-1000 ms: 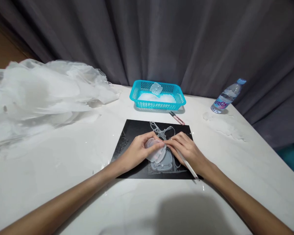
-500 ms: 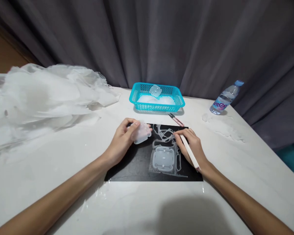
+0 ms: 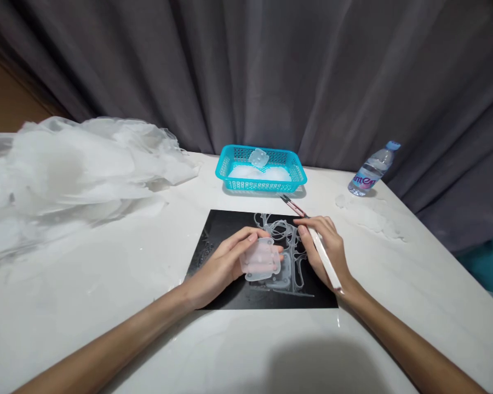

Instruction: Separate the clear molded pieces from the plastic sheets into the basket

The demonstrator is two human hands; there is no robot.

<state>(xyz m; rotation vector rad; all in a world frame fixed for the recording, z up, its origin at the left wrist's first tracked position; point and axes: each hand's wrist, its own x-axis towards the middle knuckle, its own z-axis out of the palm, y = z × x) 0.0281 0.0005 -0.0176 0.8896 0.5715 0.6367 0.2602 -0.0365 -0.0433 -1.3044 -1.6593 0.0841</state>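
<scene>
My left hand (image 3: pixel 224 262) grips a translucent, rounded-square plastic piece (image 3: pixel 259 261) between thumb and fingers, above a black mat (image 3: pixel 216 224). Partly covered by that piece, another clear moulded piece with its surrounding waste (image 3: pixel 287 268) lies on the mat. Thin curly trimmings (image 3: pixel 281 225) are heaped just behind it. At the mat's right side, my right hand (image 3: pixel 332 243) is closed around a slim white stick-like tool (image 3: pixel 325 260), held like a pen. Its working tip cannot be made out.
A turquoise basket (image 3: pixel 263 186) containing white and clear pieces stands behind the mat. Pink-handled thread snips (image 3: pixel 292 206) lie in front of it. A water bottle (image 3: pixel 370 171) and clear scraps (image 3: pixel 372 216) are at right; a large pile of translucent sheets (image 3: pixel 94 164) is at left.
My left hand has carried the plastic piece right and toward me, over the moulded piece on the mat. The right hand, with the white tool, has shifted only slightly.
</scene>
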